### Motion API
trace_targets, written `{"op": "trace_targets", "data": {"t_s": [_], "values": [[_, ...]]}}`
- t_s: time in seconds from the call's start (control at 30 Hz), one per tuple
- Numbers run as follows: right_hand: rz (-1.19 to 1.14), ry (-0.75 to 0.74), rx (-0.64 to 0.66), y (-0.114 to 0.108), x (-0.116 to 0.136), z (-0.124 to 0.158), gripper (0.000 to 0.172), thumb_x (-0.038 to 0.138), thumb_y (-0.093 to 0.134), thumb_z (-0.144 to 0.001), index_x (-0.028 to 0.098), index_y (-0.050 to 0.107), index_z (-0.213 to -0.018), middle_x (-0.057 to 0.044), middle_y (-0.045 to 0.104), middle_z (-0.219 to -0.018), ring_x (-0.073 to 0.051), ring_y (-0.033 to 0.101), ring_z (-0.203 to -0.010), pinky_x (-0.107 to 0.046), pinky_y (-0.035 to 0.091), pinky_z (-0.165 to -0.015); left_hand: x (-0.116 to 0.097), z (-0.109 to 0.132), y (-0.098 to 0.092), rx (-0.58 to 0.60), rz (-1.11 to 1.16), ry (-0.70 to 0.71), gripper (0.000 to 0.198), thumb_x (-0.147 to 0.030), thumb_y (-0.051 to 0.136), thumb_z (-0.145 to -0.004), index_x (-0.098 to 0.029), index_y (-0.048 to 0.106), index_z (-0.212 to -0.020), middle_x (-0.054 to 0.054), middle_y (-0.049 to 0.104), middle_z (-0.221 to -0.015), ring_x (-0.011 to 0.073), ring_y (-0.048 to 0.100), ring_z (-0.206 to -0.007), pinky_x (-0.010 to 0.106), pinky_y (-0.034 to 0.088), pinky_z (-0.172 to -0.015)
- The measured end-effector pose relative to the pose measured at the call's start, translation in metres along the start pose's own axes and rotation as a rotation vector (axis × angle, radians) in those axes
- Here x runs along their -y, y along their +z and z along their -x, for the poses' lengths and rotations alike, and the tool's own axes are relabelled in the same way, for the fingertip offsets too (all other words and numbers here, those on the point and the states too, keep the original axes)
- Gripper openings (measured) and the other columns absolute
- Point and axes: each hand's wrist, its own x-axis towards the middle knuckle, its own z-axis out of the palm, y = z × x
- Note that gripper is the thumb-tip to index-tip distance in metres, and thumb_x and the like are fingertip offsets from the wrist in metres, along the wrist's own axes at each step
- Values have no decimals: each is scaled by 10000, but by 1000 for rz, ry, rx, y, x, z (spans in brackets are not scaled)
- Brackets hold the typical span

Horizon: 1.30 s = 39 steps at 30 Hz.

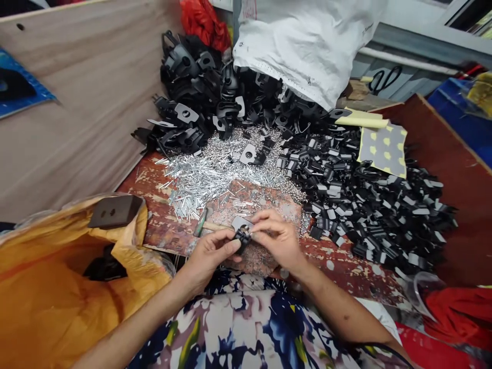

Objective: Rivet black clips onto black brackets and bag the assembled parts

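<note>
My left hand (215, 252) pinches a black plastic clip part (242, 237) with a flat plate and a hole, held in front of my body. At the part's right side is my right hand (280, 241), its thumb and fingertips closed together; what they hold is too small to make out. Under both hands lies a reddish stone slab (290, 207). A hammer (200, 222) with a wooden handle lies just left of the part. Beyond the slab spread loose metal pins (196, 179), with small springs (274, 177) heaped beside them.
Larger black plastic parts (184, 66) are piled at the back under a white sack (303, 41). Many small black clips (346, 195) cover the right side. A yellow-marked sheet (383, 148) lies on them. An orange bag (49, 287) stands open at left, a brown block (115, 211) on its rim.
</note>
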Motion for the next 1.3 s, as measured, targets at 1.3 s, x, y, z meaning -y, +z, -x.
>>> {"op": "trace_targets", "data": {"t_s": [1.3], "values": [[89,-145,88,41,24,-17,69,226,667,-949,259,695,-897,16,768,-911,-168,712,-857,-474,454,-1051,-5,4,-12,-143,378,74,325,-401,856,-733,-154,649,-686,-37,488,-618,69,396,-475,164,304,-324]]}}
